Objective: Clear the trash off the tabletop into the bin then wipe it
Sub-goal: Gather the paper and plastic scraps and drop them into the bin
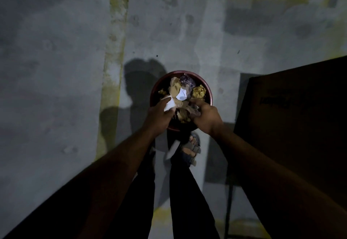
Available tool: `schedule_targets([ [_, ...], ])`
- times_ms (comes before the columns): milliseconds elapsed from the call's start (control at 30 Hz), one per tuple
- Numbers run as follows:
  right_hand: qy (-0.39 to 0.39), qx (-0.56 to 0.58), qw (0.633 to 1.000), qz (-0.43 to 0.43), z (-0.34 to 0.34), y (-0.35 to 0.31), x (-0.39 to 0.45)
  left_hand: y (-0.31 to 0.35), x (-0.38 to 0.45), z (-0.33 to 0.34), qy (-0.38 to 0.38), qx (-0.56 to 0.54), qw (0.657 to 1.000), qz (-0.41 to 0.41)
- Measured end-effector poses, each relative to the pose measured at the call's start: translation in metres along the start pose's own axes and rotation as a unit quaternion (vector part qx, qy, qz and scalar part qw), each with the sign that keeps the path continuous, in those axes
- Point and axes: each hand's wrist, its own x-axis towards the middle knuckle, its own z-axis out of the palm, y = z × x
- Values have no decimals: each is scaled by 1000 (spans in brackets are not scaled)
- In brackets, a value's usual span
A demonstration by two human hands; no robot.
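A round dark red bin (202, 83) stands on the concrete floor below me, filled with crumpled brown paper (174, 88), white scraps, a purple wrapper (185, 80) and a yellow wad (199, 92). Both hands reach over its near rim. My left hand (159, 114) holds a white piece of paper (170, 104) between thumb and fingers. My right hand (206, 114) has its fingers curled down into the trash, gripping a crumpled greyish-brown scrap (193, 110).
A dark tabletop (296, 126) fills the right side, its thin leg (228, 210) dropping to the floor. My legs and a sandalled foot (191, 148) stand just behind the bin. Stained grey floor with a yellow stripe (114, 51) stretches to the left.
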Motion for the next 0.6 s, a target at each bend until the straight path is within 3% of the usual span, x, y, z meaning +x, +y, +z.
schedule_targets([
  [133,53,85,994,30,-10,-35,-59,24,-63,-28,2,2,1000,19],
  [367,169,188,967,26,-41,-118,-200,101,-183,-84,-44,-94,994,40],
  [467,245,256,934,30,-54,-146,-277,146,-243,-98,-100,-111,985,86],
  [600,310,390,866,42,-64,-161,-377,194,-317,-99,-163,-163,970,75],
])
